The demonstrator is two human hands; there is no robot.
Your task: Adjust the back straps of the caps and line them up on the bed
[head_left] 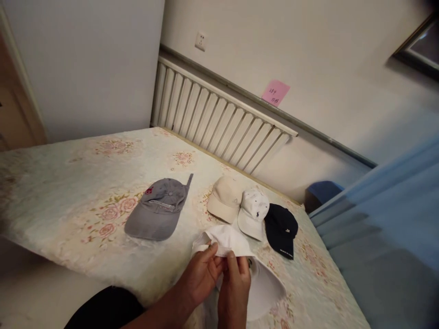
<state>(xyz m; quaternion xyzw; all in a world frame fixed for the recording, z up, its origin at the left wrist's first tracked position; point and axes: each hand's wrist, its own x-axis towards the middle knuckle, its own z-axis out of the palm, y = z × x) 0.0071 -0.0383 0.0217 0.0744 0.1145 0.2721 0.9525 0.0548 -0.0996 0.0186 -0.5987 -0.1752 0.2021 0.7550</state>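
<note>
A white cap (265, 285) is held between both hands low in the view, its brim pointing to the lower right. My left hand (202, 274) pinches the cap's edge with thumb and fingers. Close beside it, my right hand (236, 278) is closed on the same edge. Just beyond the hands lie a beige cap (224, 201), a white cap with a small dark logo (253, 214) and a black cap (281, 228), side by side. A grey cap (157, 210) rests farther left, its strap end sticking up.
A floral cloth (85, 183) covers the surface under the caps. Behind it stand a white radiator (212, 114) and a wall with a pink note (275, 92). A blue curtain (394, 219) hangs at the right. Something black (106, 310) shows at the bottom left.
</note>
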